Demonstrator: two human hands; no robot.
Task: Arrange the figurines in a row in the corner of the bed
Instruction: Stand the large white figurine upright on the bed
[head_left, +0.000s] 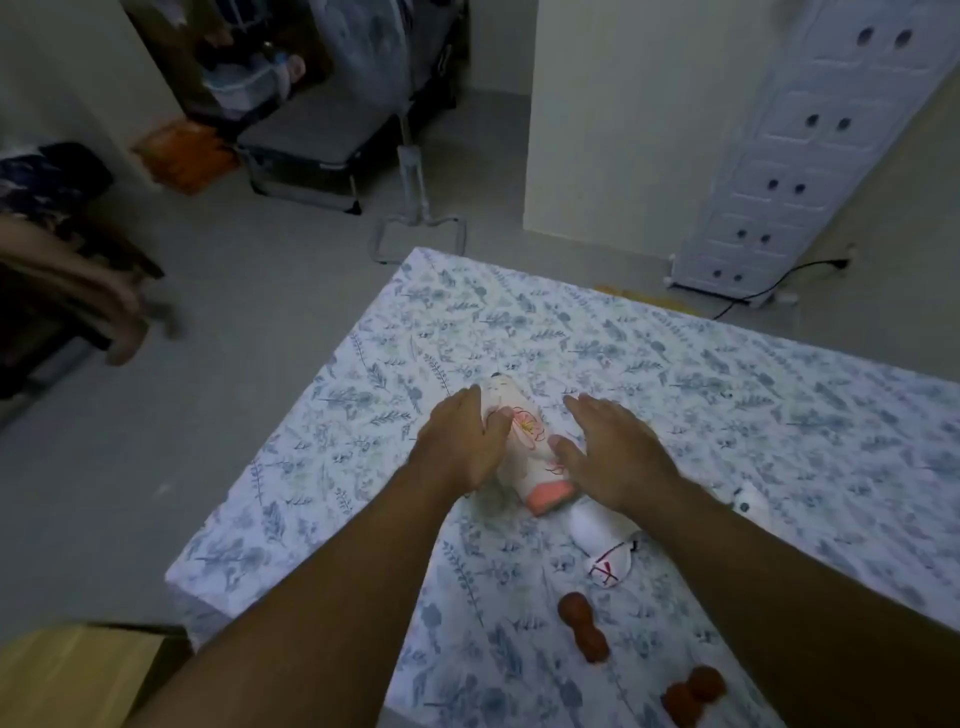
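Note:
A tall white figurine (522, 441) with a pink flower and a pink base lies tilted on the floral bedsheet (727, 395). My left hand (462, 441) wraps its left side, thumb on the flower. Spread flat, my right hand (613, 452) has its thumb touching the figurine near the base. A smaller white figurine (602, 540) with red marks lies just below, partly under my right forearm. Two brown peanut-shaped figurines (584, 626) (693, 696) lie nearer me. Another white piece (750, 500) peeks out right of my right forearm.
The bed's far corner (418, 254) lies ahead, with grey floor to the left. A fan stand (415, 218) rises beyond the corner. A white drawer unit (769, 171) and a cable stand at the back right. A wooden surface (72, 670) is at the lower left.

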